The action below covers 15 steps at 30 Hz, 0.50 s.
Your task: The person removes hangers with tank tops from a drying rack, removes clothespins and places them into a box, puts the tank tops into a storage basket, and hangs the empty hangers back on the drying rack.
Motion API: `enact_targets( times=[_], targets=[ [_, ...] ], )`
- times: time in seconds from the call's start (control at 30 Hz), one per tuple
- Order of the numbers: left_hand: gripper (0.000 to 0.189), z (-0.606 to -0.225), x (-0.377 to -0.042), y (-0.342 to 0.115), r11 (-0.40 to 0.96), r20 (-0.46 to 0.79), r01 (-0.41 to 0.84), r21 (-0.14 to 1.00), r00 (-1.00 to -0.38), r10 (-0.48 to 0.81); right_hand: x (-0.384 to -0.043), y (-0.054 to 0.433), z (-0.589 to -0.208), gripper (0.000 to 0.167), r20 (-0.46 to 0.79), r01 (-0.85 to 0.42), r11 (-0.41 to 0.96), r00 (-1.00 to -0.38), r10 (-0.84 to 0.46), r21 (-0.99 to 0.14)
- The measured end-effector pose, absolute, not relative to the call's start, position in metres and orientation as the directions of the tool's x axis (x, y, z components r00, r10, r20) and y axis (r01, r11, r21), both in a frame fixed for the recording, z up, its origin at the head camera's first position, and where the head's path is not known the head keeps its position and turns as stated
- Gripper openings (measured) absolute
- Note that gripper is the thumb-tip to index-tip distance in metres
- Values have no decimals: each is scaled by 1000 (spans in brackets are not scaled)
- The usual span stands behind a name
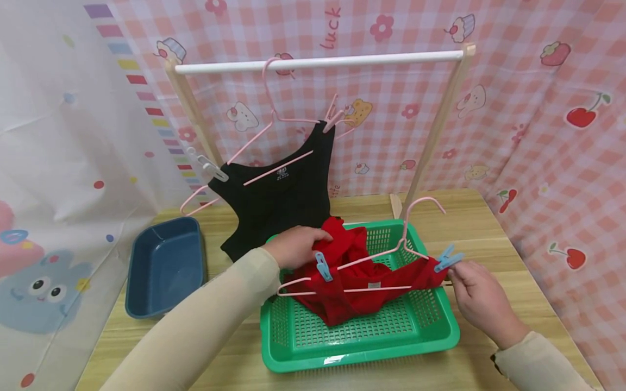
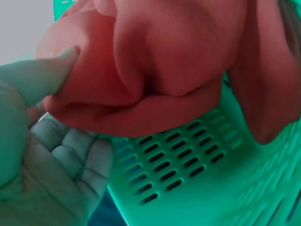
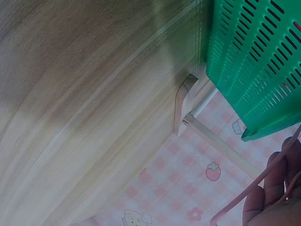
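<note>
A red garment, apparently a tank top, lies bunched over the green basket. Its straps are on a pink hanger, with one blue clothespin at the left and another blue clothespin at the right. My left hand pinches a fold of the red cloth between thumb and fingers near the basket's back left. In the left wrist view, that hand's other fingers curl loosely below the fold. My right hand grips the hanger's right end beside the clothespin; the right wrist view shows fingers around the pink bar.
Behind, a black tank top hangs from a pink hanger on the rack's white rod, held by a pale clothespin and a pink clothespin. A dark blue basin stands left of the basket on the wooden table.
</note>
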<state>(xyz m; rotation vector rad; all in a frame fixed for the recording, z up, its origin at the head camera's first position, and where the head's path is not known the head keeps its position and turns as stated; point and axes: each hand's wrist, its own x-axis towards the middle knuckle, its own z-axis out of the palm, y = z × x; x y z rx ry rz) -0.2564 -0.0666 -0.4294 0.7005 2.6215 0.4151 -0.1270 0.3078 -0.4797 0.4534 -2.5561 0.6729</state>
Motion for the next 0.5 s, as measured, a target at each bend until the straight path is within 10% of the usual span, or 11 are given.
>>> enact_targets(
  times=[0.5],
  targets=[
    [6, -413, -252, -70, 719, -164, 420, 553, -792, 588, -125, 307, -479, 22, 502, -406, 829, -846, -181, -384]
  ],
)
